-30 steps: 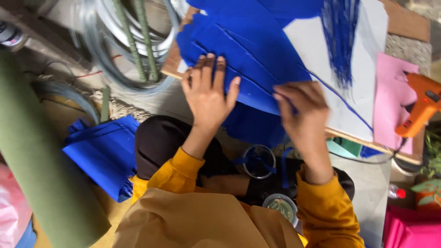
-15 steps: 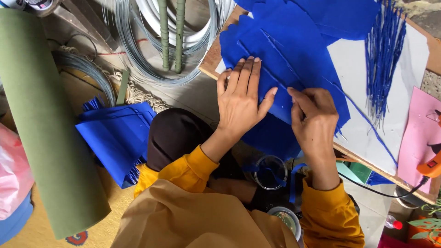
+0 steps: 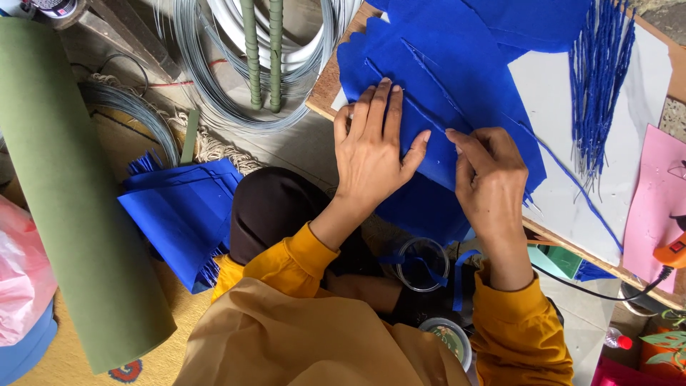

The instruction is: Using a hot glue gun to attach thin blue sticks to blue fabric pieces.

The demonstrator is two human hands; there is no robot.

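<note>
My left hand [image 3: 373, 146] lies flat, fingers together, pressing down on a large blue foam sheet [image 3: 457, 78] that rests on a wooden board [image 3: 323, 89]. My right hand [image 3: 488, 175] sits just to its right, fingertips pinching a thin blue-covered wire against the same sheet. A bundle of thin blue strips [image 3: 597, 86] lies further right on white paper [image 3: 629, 143]. The sheet's near edge hangs over the board toward my lap.
Coils of grey wire [image 3: 236, 78] and two green wrapped rods [image 3: 261, 50] lie at the upper left. A green foam roll [image 3: 68, 193] and a stack of blue sheets [image 3: 179, 214] sit to the left. A pink sheet [image 3: 654, 207] and orange glue gun [image 3: 672, 254] are at right.
The view has swung and steadied, so the board sits further right. Both hands stay on the blue sheet, with the left now spread flatter next to the right.
</note>
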